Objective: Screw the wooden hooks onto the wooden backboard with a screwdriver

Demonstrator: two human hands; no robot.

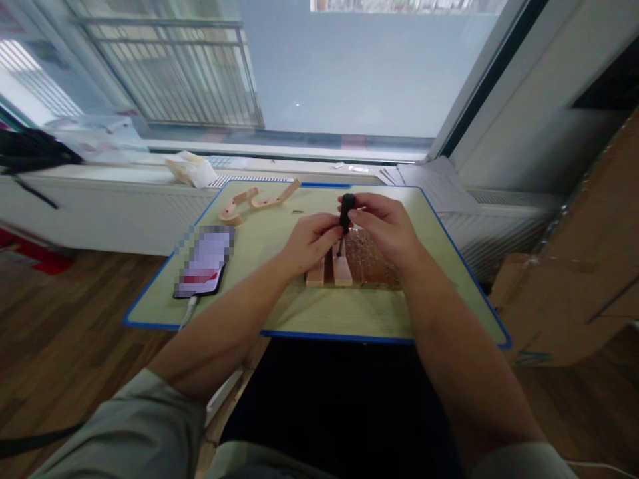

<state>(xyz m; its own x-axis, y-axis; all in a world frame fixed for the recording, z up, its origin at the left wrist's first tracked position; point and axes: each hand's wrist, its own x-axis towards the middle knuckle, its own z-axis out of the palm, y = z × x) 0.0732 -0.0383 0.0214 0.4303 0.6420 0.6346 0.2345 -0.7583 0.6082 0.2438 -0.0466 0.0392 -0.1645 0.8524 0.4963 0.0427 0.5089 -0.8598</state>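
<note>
A screwdriver (348, 209) with a black handle stands nearly upright, its thin shaft pointing down at a light wooden piece (343, 271). My right hand (382, 223) grips the handle near its top, thumb and fingers closed round it. From the other side, my left hand (315, 241) pinches at the lower end of the handle, beside the shaft. A second wooden piece (315, 275) lies parallel to the first, under my left hand. Both pieces rest against a brown block wrapped in shiny clear film (369, 258), partly hidden by my right hand. Whether the tip sits in a screw cannot be made out.
A small table (294, 313) with a blue edge bears everything. Curved wooden parts (259, 199) lie at its back left, near a small dark pin-like piece (297, 211). A phone (206, 259) with a white cable lies left. Cardboard boxes (564, 266) stand right.
</note>
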